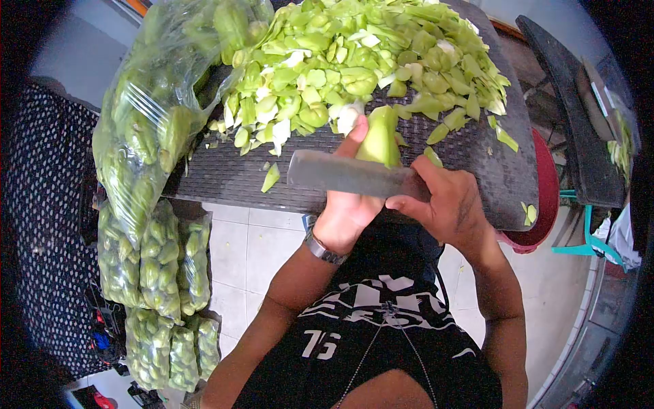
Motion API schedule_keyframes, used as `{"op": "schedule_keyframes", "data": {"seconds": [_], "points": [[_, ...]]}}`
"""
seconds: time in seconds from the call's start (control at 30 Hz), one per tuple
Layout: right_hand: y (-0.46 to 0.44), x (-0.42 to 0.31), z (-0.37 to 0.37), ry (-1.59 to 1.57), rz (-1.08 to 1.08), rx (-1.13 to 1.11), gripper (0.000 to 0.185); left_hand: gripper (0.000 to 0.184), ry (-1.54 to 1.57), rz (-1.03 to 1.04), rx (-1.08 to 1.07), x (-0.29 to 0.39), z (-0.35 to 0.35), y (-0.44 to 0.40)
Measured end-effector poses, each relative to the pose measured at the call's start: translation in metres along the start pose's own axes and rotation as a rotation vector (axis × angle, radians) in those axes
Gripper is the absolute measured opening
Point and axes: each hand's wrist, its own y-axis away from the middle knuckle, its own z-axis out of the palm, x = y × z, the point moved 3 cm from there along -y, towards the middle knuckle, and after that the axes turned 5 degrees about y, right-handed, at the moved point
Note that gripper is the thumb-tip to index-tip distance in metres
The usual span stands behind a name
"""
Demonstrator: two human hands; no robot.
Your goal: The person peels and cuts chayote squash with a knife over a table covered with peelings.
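My left hand [351, 208], with a metal watch at its wrist, is closed round a pale green chayote [379, 140], the thumb along its left side. In my right hand [446, 198] is a broad-bladed knife [347, 174], gripped near its right end. The blade lies across the front of the chayote's lower end and hides part of my left hand. Just beyond, a large heap of cut chayote pieces [327, 75] covers the far part of the dark ribbed table [238, 170]. A few loose pieces lie nearer to me.
A large clear bag of whole chayotes [146, 129] hangs over the table's left edge. Several filled bags [160, 266] stand on the tiled floor below. A red tub [541, 198] sits under the right edge, near a turquoise stool [589, 235] and a dark board [565, 102].
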Motion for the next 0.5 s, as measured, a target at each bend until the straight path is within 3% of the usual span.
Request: {"op": "schedule_keyframes", "data": {"seconds": [0.07, 0.17, 0.2, 0.3, 0.37, 0.43, 0.5], "points": [[-0.001, 0.003, 0.0, -0.02, -0.03, 0.015, 0.053, 0.044, -0.045, 0.053, 0.033, 0.0, 0.005, 0.003], [-0.006, 0.017, 0.0, 0.008, -0.036, 0.092, 0.048, 0.047, -0.013, -0.005, -0.049, -0.004, -0.003, 0.011], [-0.014, 0.033, -0.003, 0.049, -0.021, 0.14, 0.046, 0.05, -0.137, -0.035, -0.133, -0.008, -0.006, 0.018], [-0.029, 0.094, 0.002, -0.244, -0.001, 0.037, 0.051, 0.047, -0.149, -0.124, -0.128, -0.019, 0.017, 0.028], [-0.031, 0.103, 0.0, -0.661, 0.294, -0.146, 0.06, 0.049, -0.186, -0.118, -0.122, -0.013, 0.017, 0.023], [-0.024, 0.081, -0.014, -1.15, 0.894, -0.356, 0.064, 0.052, -0.231, -0.068, -0.1, -0.007, 0.017, 0.016], [-0.02, 0.079, -0.008, -0.978, 0.791, -0.334, 0.051, 0.053, -0.185, -0.063, -0.054, -0.004, 0.014, 0.009]]}}
